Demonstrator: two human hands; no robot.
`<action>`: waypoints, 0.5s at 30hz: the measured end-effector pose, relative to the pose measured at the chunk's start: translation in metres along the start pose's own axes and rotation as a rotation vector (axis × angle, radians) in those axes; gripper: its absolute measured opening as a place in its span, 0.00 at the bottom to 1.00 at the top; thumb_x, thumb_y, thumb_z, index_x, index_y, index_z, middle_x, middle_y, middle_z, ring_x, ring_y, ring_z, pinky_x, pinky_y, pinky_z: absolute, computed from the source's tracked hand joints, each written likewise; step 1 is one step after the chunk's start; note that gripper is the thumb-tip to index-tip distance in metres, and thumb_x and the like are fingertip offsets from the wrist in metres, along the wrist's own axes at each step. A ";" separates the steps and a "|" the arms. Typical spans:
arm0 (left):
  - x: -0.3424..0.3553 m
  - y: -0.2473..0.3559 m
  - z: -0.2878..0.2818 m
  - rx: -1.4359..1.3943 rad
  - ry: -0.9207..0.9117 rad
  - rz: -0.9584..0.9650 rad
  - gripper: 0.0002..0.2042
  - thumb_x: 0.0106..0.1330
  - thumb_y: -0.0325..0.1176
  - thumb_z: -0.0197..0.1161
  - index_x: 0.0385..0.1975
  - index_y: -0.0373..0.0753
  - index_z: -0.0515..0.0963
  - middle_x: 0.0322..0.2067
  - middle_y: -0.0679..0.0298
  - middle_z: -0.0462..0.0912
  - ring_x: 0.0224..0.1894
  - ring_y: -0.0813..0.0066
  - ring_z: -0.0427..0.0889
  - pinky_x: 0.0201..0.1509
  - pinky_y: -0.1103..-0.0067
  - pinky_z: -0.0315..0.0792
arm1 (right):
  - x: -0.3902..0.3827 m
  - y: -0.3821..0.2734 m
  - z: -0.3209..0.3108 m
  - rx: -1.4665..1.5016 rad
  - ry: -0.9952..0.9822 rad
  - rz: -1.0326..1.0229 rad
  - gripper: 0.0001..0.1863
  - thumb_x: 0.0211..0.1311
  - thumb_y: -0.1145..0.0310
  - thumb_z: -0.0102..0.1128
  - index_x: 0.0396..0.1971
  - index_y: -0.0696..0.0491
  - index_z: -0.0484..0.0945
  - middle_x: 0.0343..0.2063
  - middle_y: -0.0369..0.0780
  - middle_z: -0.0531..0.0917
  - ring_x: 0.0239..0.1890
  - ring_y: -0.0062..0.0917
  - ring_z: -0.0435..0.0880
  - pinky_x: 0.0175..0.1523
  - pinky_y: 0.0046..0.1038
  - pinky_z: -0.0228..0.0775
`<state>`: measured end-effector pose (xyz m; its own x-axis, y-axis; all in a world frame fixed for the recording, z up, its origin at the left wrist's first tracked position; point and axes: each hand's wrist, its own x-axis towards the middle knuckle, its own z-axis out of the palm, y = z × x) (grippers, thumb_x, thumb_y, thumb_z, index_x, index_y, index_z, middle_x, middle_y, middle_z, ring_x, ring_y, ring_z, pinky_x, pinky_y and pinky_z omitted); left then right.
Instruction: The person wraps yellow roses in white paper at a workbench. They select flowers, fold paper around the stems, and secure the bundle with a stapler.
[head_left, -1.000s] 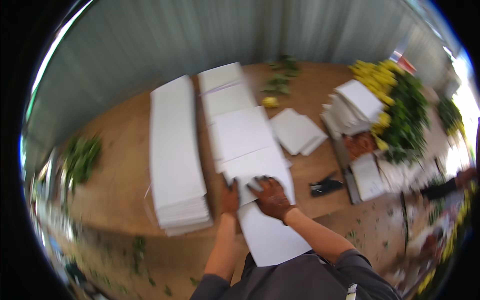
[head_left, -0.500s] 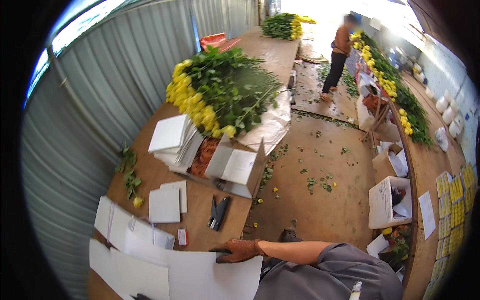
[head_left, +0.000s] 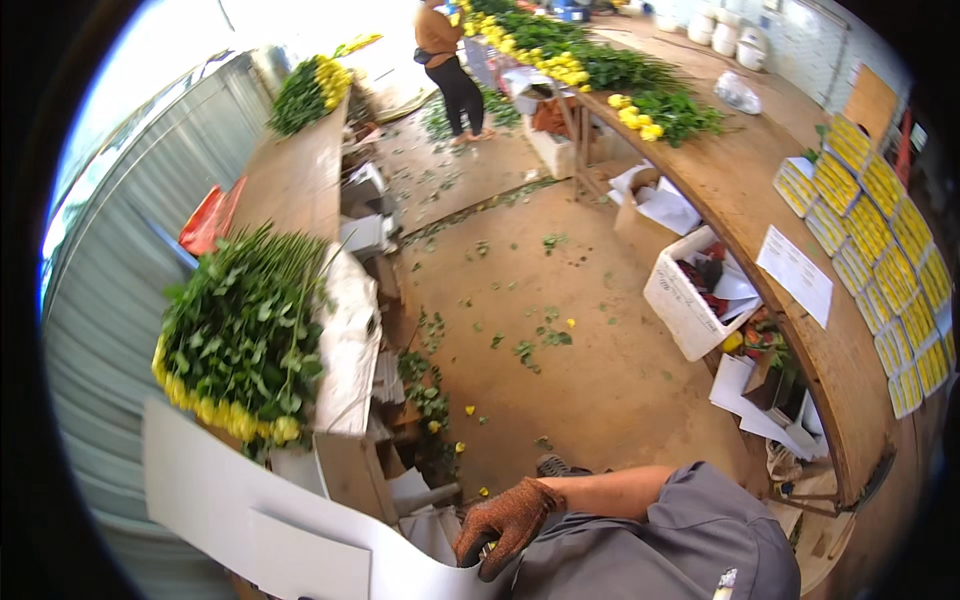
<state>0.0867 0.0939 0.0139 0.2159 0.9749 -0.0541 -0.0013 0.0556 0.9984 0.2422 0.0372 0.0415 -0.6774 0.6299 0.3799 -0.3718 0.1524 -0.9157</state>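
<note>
My right hand [head_left: 510, 525], in a brown speckled glove with dark fingertips, is closed on the right end of a long white paper sheet [head_left: 210, 470] at the bottom, which bends up where I grip it. The sheet reaches left across the lower-left foreground, with a smaller white rectangular piece [head_left: 305, 555] lying on it. My left hand is not in view. Just beyond the sheet, a large bunch of yellow roses with leafy stems [head_left: 235, 340] lies beside a crumpled pale wrapping [head_left: 350, 320].
A person [head_left: 455, 85] stands at the far end of the aisle by a long rose-laden bench [head_left: 770, 255]. A white crate [head_left: 670, 320], cartons and papers sit under that bench. Stacked yellow-filled packs [head_left: 880, 260] stand at right. Fallen leaves dot the floor [head_left: 520, 400]; corrugated metal walls the left.
My view has swung right and up, away from the paper stacks toward the aisle. The long sheet is now raised and curved in my right hand; my left hand has left view.
</note>
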 end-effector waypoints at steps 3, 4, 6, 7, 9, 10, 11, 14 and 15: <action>0.018 0.015 0.017 0.014 -0.025 0.000 0.30 0.70 0.44 0.57 0.67 0.34 0.61 0.62 0.46 0.68 0.61 0.55 0.70 0.62 0.63 0.68 | -0.031 0.001 -0.008 -0.012 0.211 -0.025 0.14 0.68 0.65 0.61 0.41 0.64 0.77 0.34 0.47 0.80 0.35 0.28 0.76 0.42 0.33 0.68; 0.024 0.019 0.014 0.013 -0.004 0.005 0.30 0.70 0.44 0.57 0.67 0.33 0.61 0.62 0.46 0.68 0.60 0.55 0.71 0.62 0.63 0.68 | -0.041 0.001 -0.012 -0.061 0.287 -0.013 0.15 0.70 0.64 0.59 0.40 0.64 0.77 0.32 0.44 0.80 0.32 0.23 0.72 0.39 0.32 0.67; 0.032 0.032 -0.010 0.023 0.070 0.013 0.30 0.70 0.44 0.58 0.67 0.33 0.62 0.61 0.46 0.69 0.59 0.55 0.72 0.61 0.64 0.69 | -0.050 -0.004 -0.015 -0.026 0.365 0.078 0.15 0.70 0.63 0.59 0.39 0.64 0.76 0.30 0.42 0.80 0.32 0.20 0.70 0.38 0.31 0.66; 0.033 0.040 -0.022 0.035 0.115 0.027 0.30 0.69 0.44 0.58 0.67 0.32 0.62 0.61 0.46 0.69 0.59 0.56 0.73 0.60 0.64 0.70 | -0.053 -0.006 -0.017 -0.009 0.397 0.115 0.16 0.70 0.63 0.59 0.39 0.64 0.76 0.29 0.41 0.80 0.32 0.19 0.69 0.37 0.31 0.66; 0.032 0.056 -0.057 0.039 0.203 0.035 0.30 0.69 0.43 0.59 0.66 0.32 0.63 0.60 0.46 0.70 0.57 0.56 0.74 0.59 0.65 0.71 | -0.050 0.003 -0.022 0.059 0.404 0.154 0.16 0.71 0.63 0.59 0.45 0.63 0.77 0.33 0.37 0.83 0.35 0.16 0.72 0.40 0.27 0.68; 0.032 0.059 -0.074 0.028 0.249 0.026 0.30 0.69 0.43 0.59 0.66 0.31 0.63 0.60 0.46 0.71 0.57 0.56 0.74 0.59 0.65 0.71 | -0.044 0.005 -0.028 0.048 0.403 0.187 0.17 0.71 0.62 0.59 0.48 0.62 0.77 0.36 0.36 0.84 0.38 0.15 0.73 0.44 0.26 0.70; 0.032 0.061 -0.090 0.026 0.285 0.012 0.30 0.69 0.43 0.59 0.66 0.31 0.63 0.59 0.46 0.71 0.56 0.57 0.75 0.58 0.66 0.72 | -0.037 0.005 -0.033 0.038 0.395 0.218 0.18 0.71 0.62 0.58 0.51 0.61 0.77 0.40 0.34 0.84 0.40 0.15 0.75 0.47 0.25 0.72; 0.028 0.061 -0.128 -0.016 0.368 -0.068 0.30 0.68 0.42 0.60 0.65 0.30 0.64 0.58 0.46 0.72 0.54 0.57 0.77 0.57 0.67 0.73 | -0.017 0.009 -0.057 -0.022 0.359 0.405 0.16 0.69 0.63 0.60 0.47 0.59 0.81 0.34 0.36 0.86 0.37 0.14 0.77 0.42 0.26 0.72; 0.030 0.050 -0.136 -0.033 0.345 -0.092 0.30 0.68 0.42 0.61 0.65 0.30 0.64 0.58 0.46 0.73 0.54 0.57 0.77 0.56 0.67 0.74 | -0.015 0.014 -0.067 -0.095 0.331 0.450 0.15 0.69 0.64 0.60 0.47 0.59 0.82 0.33 0.37 0.86 0.37 0.14 0.78 0.41 0.26 0.72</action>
<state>-0.0401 0.1557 0.0607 -0.1258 0.9806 -0.1503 -0.0297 0.1477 0.9886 0.2897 0.0813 0.0139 -0.5149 0.8517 -0.0977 -0.0233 -0.1278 -0.9915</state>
